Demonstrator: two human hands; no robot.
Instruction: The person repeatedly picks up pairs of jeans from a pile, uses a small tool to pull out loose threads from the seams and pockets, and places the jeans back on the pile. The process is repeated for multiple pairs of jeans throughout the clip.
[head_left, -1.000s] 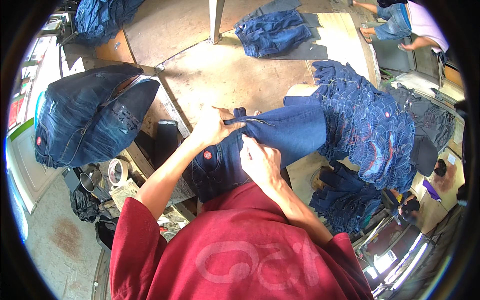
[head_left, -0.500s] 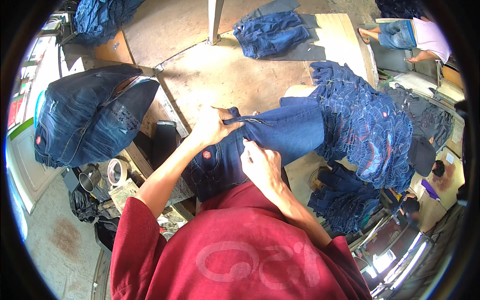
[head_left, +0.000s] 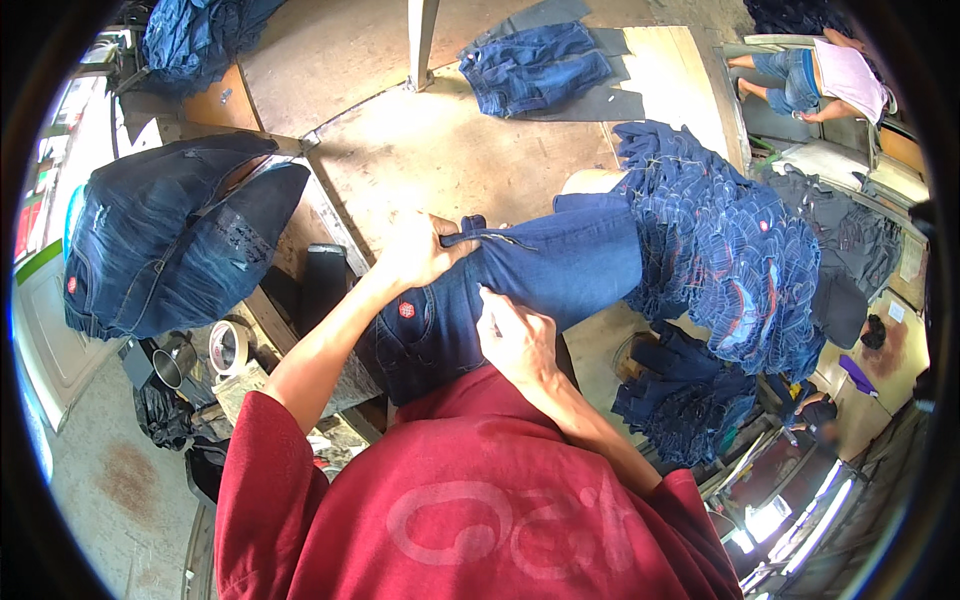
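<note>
A pair of dark blue jeans (head_left: pixel 585 262) lies across my lap, with a small round red tag near the pocket. My left hand (head_left: pixel 422 252) is closed on a folded edge of the jeans, thumb and fingers pinching the cloth, and loose thread ends hang from that edge. Just to the right and nearer to me, my right hand (head_left: pixel 520 338) is closed in a pinch, its fingertips against the denim. What those fingers hold, if anything, is too small to make out.
To the right rises a large pile of jeans (head_left: pixel 715 250), with a lower heap (head_left: pixel 685 395) beside it. More jeans (head_left: pixel 185 235) stand on the left, above a tape roll (head_left: pixel 228 347) and a metal cup (head_left: pixel 175 362). A post (head_left: pixel 420 45) stands ahead; a person (head_left: pixel 850 80) is at far right.
The view has shifted slightly. Both hands keep nearly the same place on the jeans. At far right the person has changed the position of legs and arm.
</note>
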